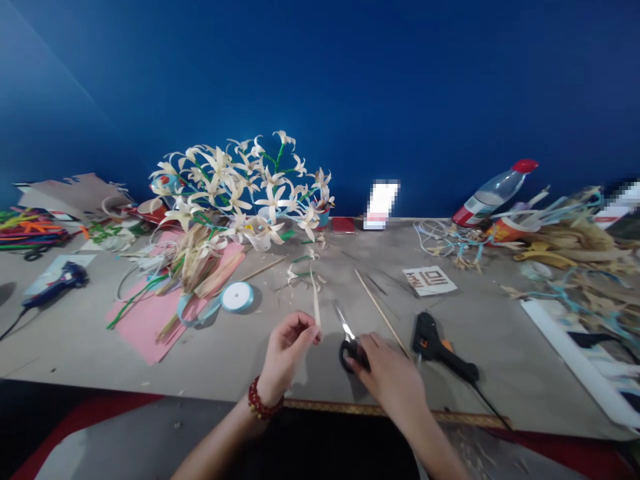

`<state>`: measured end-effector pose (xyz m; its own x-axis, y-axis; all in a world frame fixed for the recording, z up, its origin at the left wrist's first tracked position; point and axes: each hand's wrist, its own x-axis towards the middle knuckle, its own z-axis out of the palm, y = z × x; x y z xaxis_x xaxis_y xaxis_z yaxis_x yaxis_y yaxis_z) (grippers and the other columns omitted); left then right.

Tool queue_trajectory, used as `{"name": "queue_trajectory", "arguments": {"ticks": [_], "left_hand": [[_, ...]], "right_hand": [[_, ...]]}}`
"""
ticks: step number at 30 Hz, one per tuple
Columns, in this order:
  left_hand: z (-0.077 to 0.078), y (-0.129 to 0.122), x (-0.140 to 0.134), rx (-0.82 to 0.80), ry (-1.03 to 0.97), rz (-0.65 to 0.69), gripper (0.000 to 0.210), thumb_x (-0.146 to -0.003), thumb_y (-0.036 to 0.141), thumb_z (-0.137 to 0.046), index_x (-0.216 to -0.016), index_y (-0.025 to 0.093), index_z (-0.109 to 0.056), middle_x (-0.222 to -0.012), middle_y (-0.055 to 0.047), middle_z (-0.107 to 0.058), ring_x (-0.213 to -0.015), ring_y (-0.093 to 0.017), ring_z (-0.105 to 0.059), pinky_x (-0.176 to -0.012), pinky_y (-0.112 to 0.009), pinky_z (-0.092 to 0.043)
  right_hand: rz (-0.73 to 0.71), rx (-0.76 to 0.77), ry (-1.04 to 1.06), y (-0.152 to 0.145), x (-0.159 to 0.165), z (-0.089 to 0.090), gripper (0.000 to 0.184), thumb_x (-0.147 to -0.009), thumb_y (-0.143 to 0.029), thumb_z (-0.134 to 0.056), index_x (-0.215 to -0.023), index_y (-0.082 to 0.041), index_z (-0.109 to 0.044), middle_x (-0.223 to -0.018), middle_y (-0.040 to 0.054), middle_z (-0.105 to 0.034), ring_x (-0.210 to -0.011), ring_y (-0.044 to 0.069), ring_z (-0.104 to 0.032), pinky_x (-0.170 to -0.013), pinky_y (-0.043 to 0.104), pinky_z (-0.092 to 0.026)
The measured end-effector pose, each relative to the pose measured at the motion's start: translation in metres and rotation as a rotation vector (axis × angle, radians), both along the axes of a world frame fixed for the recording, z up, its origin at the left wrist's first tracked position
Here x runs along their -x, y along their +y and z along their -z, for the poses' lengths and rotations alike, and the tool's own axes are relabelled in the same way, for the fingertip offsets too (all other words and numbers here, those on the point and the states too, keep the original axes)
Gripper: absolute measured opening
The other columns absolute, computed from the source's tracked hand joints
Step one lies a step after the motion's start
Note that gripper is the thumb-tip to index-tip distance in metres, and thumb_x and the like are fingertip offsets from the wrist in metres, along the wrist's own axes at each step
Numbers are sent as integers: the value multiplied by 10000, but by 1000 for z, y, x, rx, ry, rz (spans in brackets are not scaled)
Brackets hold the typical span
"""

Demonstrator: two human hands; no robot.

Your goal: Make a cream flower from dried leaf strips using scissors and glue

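Note:
My left hand [295, 340], with a red bead bracelet at the wrist, pinches the lower end of a thin pale strip [316, 297] that stands upright from the fingertips. It looks like dried husk. To its right, my right hand [387, 370] has its fingers on the black handles of a pair of scissors [347, 327]. The scissors' blades point away from me, close above or on the table; which of these I cannot tell. Beyond both hands, white husk-like flowers [273, 197] on green stems stand in a cup, and a few small ones lie nearer.
A black glue gun [440, 347] and a thin stick [383, 313] lie to the right. Left are a blue ribbon spool [237, 297], pink paper [145, 327] and a blue glue gun [60, 287]. A bottle [493, 193] leans at the back right, beside piled husks [575, 233].

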<state>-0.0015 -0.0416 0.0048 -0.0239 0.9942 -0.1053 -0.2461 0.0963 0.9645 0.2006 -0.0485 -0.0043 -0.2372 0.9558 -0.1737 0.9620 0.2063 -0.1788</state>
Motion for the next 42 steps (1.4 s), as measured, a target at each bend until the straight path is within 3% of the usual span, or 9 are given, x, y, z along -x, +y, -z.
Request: {"name": "queue_trajectory", "arguments": {"ticks": [6, 10, 13, 16, 19, 22, 25, 29, 42], "left_hand": [[3, -2, 5, -72, 144, 59, 163, -895, 284, -639, -787, 163, -621, -731, -16, -618, -713, -145, -560, -702, -254, -435], [7, -1, 7, -111, 188, 76, 160, -910, 268, -611, -786, 167, -609, -759, -24, -600, -731, -157, -548, -709, -271, -425], [7, 0, 8, -129, 184, 84, 152, -917, 267, -599, -802, 169, -609, -779, -29, -593, -740, -162, -540, -718, -279, -420], [3, 0, 8, -173, 190, 76, 162, -916, 268, -598, -787, 171, -604, -799, -37, -584, -762, -169, -529, -723, -283, -412], [-2, 0, 9, -235, 202, 77, 178, -918, 268, -594, -768, 172, -600, -859, -61, -598, -832, -190, -546, -759, -295, -418], [-5, 0, 9, -272, 207, 85, 192, -920, 276, -588, -760, 171, -598, -905, -84, -615, -905, -217, -565, -803, -315, -430], [-7, -1, 8, -254, 182, 128, 197, -921, 283, -588, -758, 173, -588, -846, -73, -620, -846, -207, -569, -780, -313, -434], [-9, -2, 7, -214, 131, 188, 188, -923, 289, -592, -775, 173, -578, -781, -57, -626, -762, -187, -571, -734, -300, -429], [-8, -3, 5, -163, 41, 191, 188, -899, 295, -624, -765, 171, -580, -762, -48, -626, -738, -179, -583, -714, -295, -438]], "right_hand": [[42, 79, 70, -5, -13, -1, 90, -902, -197, -556, -986, -193, -586, -974, 87, -722, -855, 265, -724, -638, 306, -443], [116, 137, 227, -6, -28, -2, 43, -844, -213, -578, -886, -206, -583, -894, 77, -720, -844, 265, -704, -699, 331, -469], [161, 283, 530, -7, -36, 2, 90, -835, -308, -580, -848, -222, -555, -741, 20, -654, -699, 210, -656, -623, 299, -476], [245, 537, 961, -9, -30, 7, 289, -822, -498, -610, -864, -230, -507, -717, -13, -596, -581, 151, -571, -489, 237, -453], [284, 664, 1189, -13, -13, 7, 487, -748, -659, -677, -850, -223, -486, -689, -30, -564, -518, 104, -484, -428, 192, -392], [256, 722, 1250, -17, 3, 4, 555, -701, -709, -714, -802, -214, -484, -639, -45, -543, -489, 76, -440, -412, 168, -330], [238, 749, 1274, -17, 10, 1, 574, -689, -724, -719, -792, -215, -475, -612, -55, -550, -461, 63, -404, -404, 163, -315], [229, 752, 1302, -15, 13, -2, 594, -692, -757, -691, -811, -218, -475, -580, -60, -551, -439, 61, -379, -388, 163, -310], [211, 759, 1321, -19, 18, 0, 595, -719, -770, -659, -824, -217, -468, -573, -56, -543, -434, 61, -359, -373, 168, -279]]}}
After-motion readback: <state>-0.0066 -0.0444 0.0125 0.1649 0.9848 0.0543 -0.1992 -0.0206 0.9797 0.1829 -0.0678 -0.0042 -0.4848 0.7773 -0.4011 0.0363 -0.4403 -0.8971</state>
